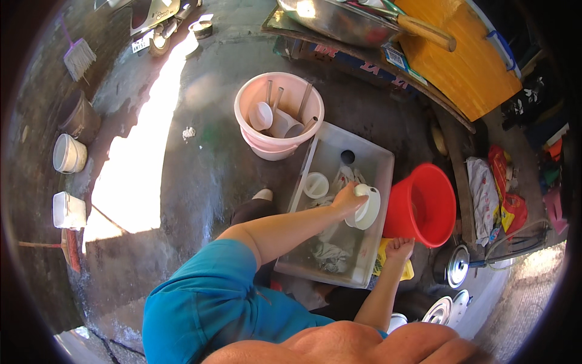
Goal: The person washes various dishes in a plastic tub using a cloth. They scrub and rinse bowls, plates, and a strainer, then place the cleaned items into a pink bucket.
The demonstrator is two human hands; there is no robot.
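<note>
My left hand (351,201) holds a white round plastic container (370,210) above a translucent plastic tub (291,259). Cloudy water seems to fill the tub. In it are a white round plastic piece with a crossbar (315,185), some crumpled white cloth or plastic (331,258) and a dark round thing (348,157). My right hand (400,249) is curled into a fist beside the rim of a red plastic bucket (400,195); whether it touches the rim is hidden. Under that hand lies something yellow (409,271).
Beyond the tub stands a pink bucket (268,148) with long-handled plastic scoops inside. A low table edge (448,107) bears a metal basin (341,22) and an orange board (473,54). Pot lids (458,266) lie at right. White pails (68,210) and a broom (79,54) line the left.
</note>
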